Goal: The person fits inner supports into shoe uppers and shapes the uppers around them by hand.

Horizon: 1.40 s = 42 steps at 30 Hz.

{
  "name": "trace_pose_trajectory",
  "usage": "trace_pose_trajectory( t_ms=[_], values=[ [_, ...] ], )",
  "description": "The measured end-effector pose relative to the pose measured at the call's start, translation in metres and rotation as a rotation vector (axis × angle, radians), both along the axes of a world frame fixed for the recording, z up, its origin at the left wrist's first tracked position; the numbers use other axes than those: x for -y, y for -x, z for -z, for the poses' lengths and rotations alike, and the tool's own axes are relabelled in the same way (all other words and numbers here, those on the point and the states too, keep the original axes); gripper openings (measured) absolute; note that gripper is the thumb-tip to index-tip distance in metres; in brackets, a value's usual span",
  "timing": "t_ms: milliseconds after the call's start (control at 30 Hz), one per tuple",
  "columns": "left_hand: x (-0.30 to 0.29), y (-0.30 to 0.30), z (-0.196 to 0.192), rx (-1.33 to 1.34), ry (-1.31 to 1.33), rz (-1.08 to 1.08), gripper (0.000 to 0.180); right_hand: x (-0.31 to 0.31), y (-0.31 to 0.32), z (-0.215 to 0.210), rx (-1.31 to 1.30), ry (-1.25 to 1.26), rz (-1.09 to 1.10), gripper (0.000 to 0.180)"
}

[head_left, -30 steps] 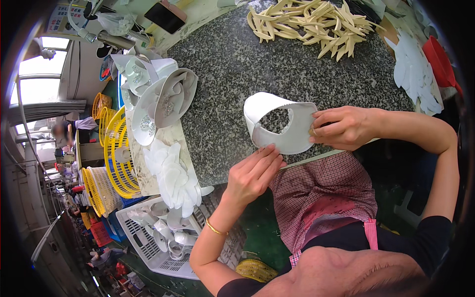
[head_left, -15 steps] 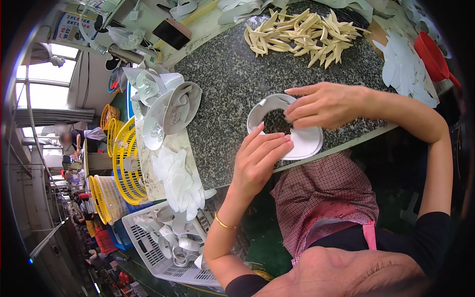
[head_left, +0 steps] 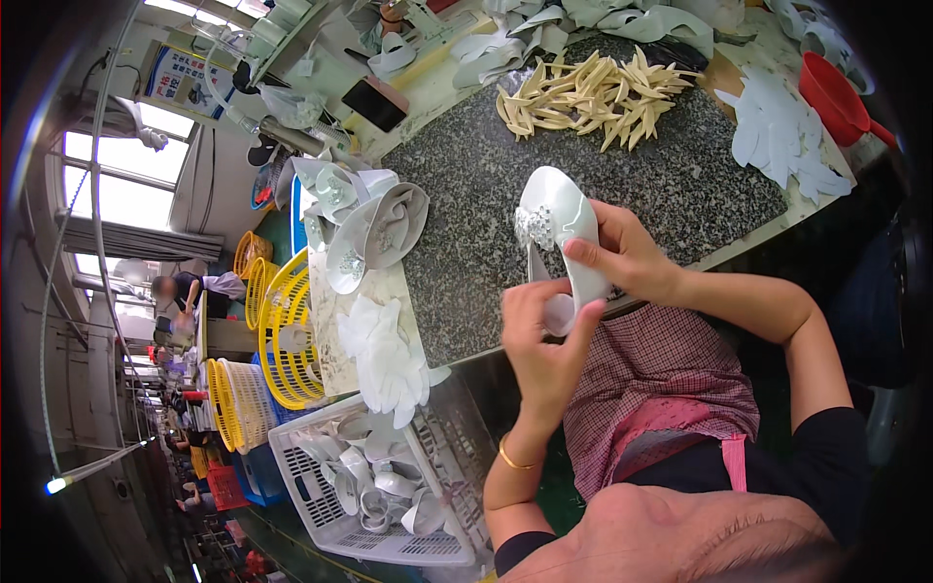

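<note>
A glossy white shoe upper [head_left: 559,194], its toe end set with a cluster of clear sparkling stones, is raised over the near edge of the speckled dark stone slab [head_left: 466,282]. My right hand [head_left: 627,255] grips its right side, thumb on the outer face and fingers behind. My left hand [head_left: 546,335] pinches the lower back end between thumb and fingers, beside a rounded white part. Left of it, several similar white uppers [head_left: 384,228] with stones lie stacked at the slab's edge. Beyond my hands is a heap of cream curved strips [head_left: 598,102].
Thin white cut pieces [head_left: 379,350] lie at the table's left edge, above a white crate [head_left: 321,515] holding more uppers. Pale blue pieces [head_left: 782,131] and a red scoop [head_left: 831,97] are at the far right. A phone [head_left: 376,104] lies far left. Yellow baskets [head_left: 277,330] stand beyond the table.
The upper lay flat on the slab as a ring under both hands; now it is lifted and turned so its stone-set toe shows. Both hands have closed on it. The view has shifted slightly.
</note>
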<state>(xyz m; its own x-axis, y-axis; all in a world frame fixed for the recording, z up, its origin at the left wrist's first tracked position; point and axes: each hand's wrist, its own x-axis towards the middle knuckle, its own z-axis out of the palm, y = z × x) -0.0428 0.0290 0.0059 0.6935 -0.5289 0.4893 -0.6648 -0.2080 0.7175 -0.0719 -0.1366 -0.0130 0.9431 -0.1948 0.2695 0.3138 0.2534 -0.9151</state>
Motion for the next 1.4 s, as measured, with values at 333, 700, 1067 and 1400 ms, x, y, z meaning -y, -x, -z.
trace_pose_trajectory(
  t_ms=[333, 700, 1067, 1400],
  values=[
    [0.005, 0.027, 0.033, -0.399, 0.057, -0.108, 0.019, -0.020, 0.006, 0.012, -0.069, 0.024, 0.317, 0.018],
    [0.011, 0.033, 0.046, -0.107, 0.002, -0.083, 0.022, -0.027, 0.025, 0.029, -0.147, -0.229, 0.350, 0.030],
    [0.020, 0.036, 0.047, 0.000, -0.040, -0.021, 0.015, -0.017, 0.019, 0.037, -0.194, -0.399, 0.413, 0.036],
    [0.027, 0.043, 0.036, 0.257, -0.090, 0.164, 0.031, 0.004, 0.040, 0.035, -0.211, -0.654, 0.170, 0.036]
  ],
)
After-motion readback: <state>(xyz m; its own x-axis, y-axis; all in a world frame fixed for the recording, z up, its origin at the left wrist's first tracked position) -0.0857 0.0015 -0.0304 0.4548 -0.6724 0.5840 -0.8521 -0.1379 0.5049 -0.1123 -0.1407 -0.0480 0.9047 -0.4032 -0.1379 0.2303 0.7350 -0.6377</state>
